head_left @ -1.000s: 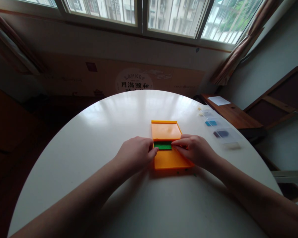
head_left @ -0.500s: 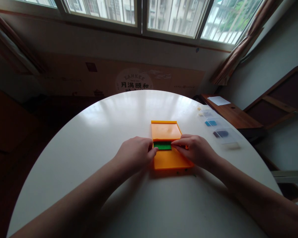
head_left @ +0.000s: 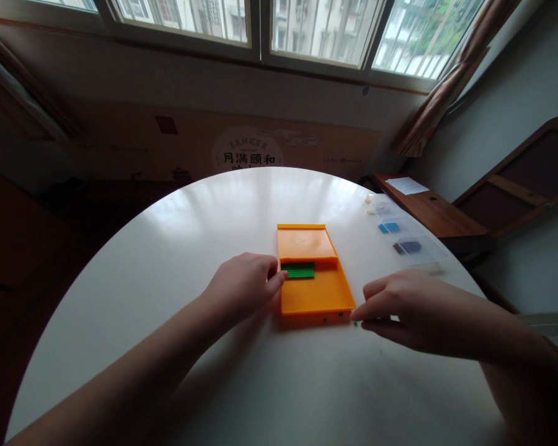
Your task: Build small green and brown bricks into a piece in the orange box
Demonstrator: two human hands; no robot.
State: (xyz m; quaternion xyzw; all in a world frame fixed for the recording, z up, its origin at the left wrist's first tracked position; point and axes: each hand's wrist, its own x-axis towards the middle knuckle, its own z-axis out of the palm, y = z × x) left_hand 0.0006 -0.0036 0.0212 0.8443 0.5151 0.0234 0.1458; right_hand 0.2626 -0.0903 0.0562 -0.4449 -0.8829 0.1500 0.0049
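An orange tray (head_left: pixel 317 297) lies on the round white table (head_left: pixel 242 210), with an orange lid part covering its far half. A green studded plate (head_left: pixel 298 271) shows in the gap between them. My left hand (head_left: pixel 244 286) rests at the tray's left edge, fingers curled, thumb tip touching the side by the green plate. My right hand (head_left: pixel 411 310) is off the tray at its near right corner, with fingertips brought together just above a tiny green piece (head_left: pixel 356 323) on the table. Whether the fingers touch that piece is unclear.
Clear bags with small blue, dark and pale pieces (head_left: pixel 400 238) lie at the table's right edge. A wooden side table with a paper sheet (head_left: pixel 407 185) stands beyond. Windows and a curtain are behind.
My right hand has left the green plate and moved right and toward me, down to the tray's near right corner. The left hand has stayed put. The view shifted slightly.
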